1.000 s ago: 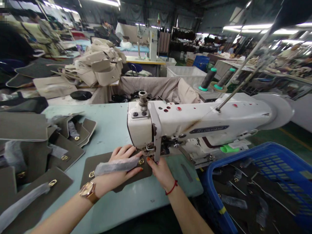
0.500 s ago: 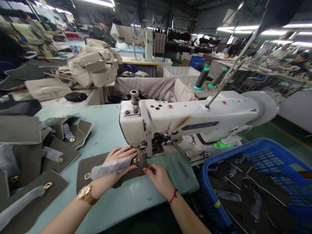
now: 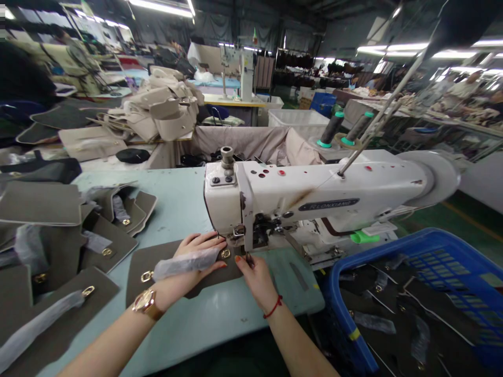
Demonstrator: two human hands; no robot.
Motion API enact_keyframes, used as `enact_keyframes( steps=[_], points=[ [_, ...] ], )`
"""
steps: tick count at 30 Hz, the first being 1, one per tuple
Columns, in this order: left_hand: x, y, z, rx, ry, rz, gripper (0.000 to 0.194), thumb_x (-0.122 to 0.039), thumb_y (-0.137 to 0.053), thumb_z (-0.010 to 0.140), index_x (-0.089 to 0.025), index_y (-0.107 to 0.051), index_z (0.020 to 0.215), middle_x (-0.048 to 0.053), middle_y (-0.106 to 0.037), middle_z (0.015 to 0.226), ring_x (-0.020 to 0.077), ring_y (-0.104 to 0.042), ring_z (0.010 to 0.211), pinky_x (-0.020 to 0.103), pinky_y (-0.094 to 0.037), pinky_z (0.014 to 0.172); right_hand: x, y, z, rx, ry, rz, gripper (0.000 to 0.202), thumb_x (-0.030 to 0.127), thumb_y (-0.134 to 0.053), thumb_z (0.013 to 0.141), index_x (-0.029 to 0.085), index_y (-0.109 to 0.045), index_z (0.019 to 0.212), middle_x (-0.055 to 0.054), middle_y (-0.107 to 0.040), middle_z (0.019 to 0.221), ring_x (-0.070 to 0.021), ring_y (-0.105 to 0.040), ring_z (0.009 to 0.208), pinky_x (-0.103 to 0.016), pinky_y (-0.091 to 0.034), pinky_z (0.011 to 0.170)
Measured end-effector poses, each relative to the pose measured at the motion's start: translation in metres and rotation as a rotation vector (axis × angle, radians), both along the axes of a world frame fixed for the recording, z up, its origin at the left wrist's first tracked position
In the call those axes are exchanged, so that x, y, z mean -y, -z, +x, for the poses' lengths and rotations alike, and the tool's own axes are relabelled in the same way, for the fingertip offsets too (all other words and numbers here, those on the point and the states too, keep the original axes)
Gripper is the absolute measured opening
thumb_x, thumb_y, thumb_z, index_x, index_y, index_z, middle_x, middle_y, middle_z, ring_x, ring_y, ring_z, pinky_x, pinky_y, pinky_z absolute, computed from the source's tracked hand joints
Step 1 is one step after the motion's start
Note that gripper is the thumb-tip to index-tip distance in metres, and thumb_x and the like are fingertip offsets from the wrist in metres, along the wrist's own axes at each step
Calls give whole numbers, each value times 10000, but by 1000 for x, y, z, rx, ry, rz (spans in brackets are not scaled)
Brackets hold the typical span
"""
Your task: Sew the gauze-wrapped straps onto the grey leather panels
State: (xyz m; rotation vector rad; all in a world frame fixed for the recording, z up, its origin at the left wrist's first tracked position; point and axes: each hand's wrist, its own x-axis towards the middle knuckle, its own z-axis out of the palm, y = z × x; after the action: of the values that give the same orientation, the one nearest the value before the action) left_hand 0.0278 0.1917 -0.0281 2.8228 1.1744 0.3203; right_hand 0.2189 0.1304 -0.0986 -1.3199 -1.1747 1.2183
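Observation:
A dark grey-brown panel (image 3: pixel 173 254) lies on the pale green table, its right end under the head of a white sewing machine (image 3: pixel 275 193). My left hand (image 3: pixel 196 256) lies spread on the panel, beneath a plastic-wrapped handle (image 3: pixel 184 264) that has gold rings at both ends. My right hand (image 3: pixel 253 272) is closed at the panel's right edge, thumb on the panel, around a small dark metal tool (image 3: pixel 248 257) mostly hidden by the fingers.
Similar panels with wrapped handles (image 3: pixel 51 314) are piled at the left. A blue basket (image 3: pixel 341 314) of such pieces stands at the right. Two thread spools (image 3: pixel 332 128) stand behind the machine, and beige bag pieces (image 3: pixel 157 104) are heaped farther back.
The view has shifted slightly, so the scene sits farther right. My right hand has moved slightly up toward the machine's needle area, beside the panel. My left hand stays spread on the panel.

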Motion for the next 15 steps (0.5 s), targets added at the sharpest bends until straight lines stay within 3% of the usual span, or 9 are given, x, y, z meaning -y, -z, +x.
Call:
enact_keyframes(
  steps=[6, 11, 15],
  points=[
    [-5, 6, -5, 106, -14, -53, 416, -527, -545, 848, -256, -618, 1156, 29, -660, 1219, 255, -557, 1167, 428, -380, 999, 5, -10, 6, 34, -44, 43, 391, 468, -577, 851, 143, -558, 634, 31, -468, 588, -96, -405, 562, -204, -299, 539],
    [-5, 10, -10, 183, -21, -85, 439, -528, -511, 865, -240, -600, 1184, 58, -647, 1222, 251, -570, 1141, 411, -402, 1010, 13, -14, 14, 58, -158, 46, 396, 479, -551, 878, 132, -693, 749, -27, -654, 711, -134, -549, 653, -213, -370, 609],
    [-5, 5, -10, 208, -52, -126, 441, -540, -511, 856, -254, -604, 1179, 65, -632, 1232, 260, -584, 1099, 387, -455, 967, 11, -23, 19, 53, -209, -13, 442, 527, -576, 845, 125, -730, 746, -46, -694, 723, -135, -550, 642, -213, -379, 611]
  ],
)
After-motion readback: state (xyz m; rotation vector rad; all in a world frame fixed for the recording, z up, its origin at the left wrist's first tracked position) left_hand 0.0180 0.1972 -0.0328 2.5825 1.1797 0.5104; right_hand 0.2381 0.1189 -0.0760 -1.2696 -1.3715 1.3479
